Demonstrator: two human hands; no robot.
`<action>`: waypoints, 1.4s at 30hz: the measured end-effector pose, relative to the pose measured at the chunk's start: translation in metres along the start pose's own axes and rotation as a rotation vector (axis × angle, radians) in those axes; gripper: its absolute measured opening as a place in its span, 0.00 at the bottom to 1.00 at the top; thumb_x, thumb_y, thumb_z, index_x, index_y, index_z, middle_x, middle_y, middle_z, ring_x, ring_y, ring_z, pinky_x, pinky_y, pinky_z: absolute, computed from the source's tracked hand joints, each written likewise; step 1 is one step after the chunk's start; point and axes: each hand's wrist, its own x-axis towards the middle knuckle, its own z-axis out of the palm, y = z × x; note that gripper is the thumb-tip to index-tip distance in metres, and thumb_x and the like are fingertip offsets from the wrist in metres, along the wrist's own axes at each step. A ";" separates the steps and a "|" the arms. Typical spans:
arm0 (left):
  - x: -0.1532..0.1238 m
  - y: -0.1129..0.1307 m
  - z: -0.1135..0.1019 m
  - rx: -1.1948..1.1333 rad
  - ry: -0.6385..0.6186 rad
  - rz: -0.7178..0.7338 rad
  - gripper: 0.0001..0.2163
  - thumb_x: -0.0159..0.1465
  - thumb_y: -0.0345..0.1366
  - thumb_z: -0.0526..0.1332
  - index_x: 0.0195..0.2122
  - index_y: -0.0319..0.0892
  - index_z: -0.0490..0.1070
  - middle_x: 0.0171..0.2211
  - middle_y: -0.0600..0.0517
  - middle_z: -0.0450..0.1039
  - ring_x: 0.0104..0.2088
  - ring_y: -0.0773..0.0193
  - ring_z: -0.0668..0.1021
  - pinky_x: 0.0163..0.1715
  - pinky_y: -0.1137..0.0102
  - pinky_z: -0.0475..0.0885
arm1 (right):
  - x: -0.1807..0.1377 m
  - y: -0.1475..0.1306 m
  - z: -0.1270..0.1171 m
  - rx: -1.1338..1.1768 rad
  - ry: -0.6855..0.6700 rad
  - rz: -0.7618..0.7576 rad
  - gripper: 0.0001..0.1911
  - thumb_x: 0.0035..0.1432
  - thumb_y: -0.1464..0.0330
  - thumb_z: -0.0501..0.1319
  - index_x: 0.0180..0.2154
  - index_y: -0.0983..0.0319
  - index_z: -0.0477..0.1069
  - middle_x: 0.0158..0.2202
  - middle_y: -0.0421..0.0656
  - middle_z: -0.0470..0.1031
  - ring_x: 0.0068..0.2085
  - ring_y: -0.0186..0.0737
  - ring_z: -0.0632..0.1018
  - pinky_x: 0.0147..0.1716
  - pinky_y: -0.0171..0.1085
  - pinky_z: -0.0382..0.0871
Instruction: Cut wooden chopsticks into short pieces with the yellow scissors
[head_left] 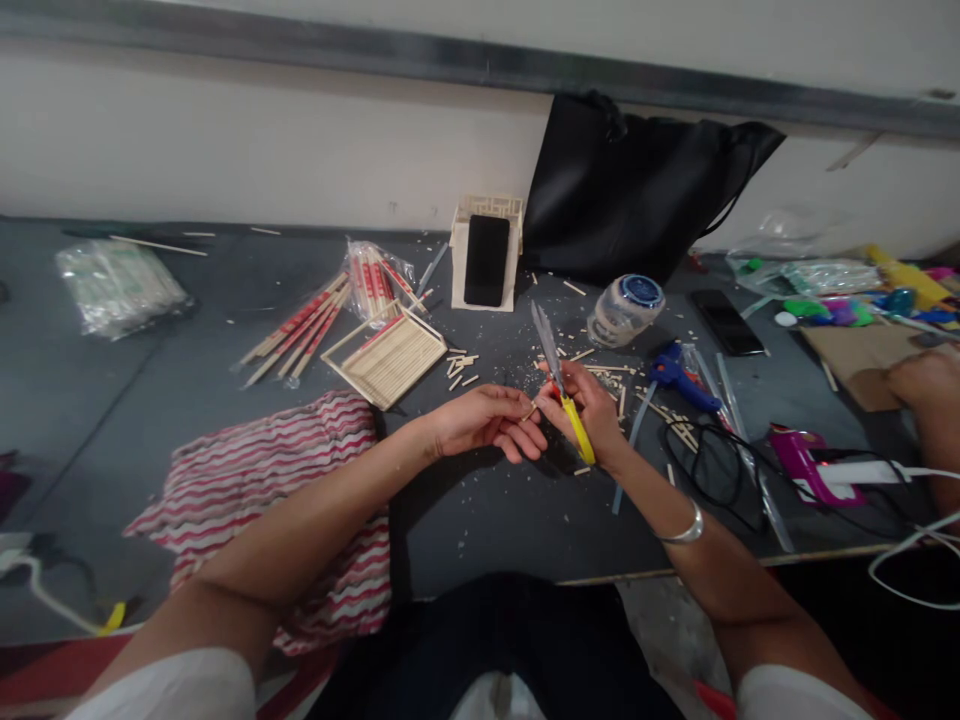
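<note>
My right hand (592, 408) is closed around the yellow handles of a pair of scissors (559, 385) whose blades point up and away. My left hand (491, 420) pinches a thin short wooden stick (529, 410) right beside the scissors' pivot. Both hands meet over the dark grey table (480, 520), which is littered with small stick offcuts (461, 368). A flat panel of glued sticks (390, 355) lies just left of my hands.
Red-wrapped chopsticks (300, 325) and a bag of them lie at the back left, near a striped cloth (270, 480). A stick-built stand holds a phone (487, 258) before a black bag (637, 190). A jar (625, 308), blue glue gun (679, 375), pink glue gun (806, 462) and cables sit right. Another person's arm (930, 395) rests far right.
</note>
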 end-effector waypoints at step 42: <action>-0.016 0.014 0.005 0.902 0.616 0.711 0.06 0.67 0.35 0.58 0.32 0.44 0.68 0.22 0.56 0.72 0.22 0.70 0.75 0.29 0.75 0.69 | -0.004 -0.002 -0.004 -0.350 -0.067 -0.088 0.26 0.50 0.73 0.60 0.52 0.57 0.73 0.35 0.42 0.79 0.36 0.43 0.78 0.39 0.41 0.76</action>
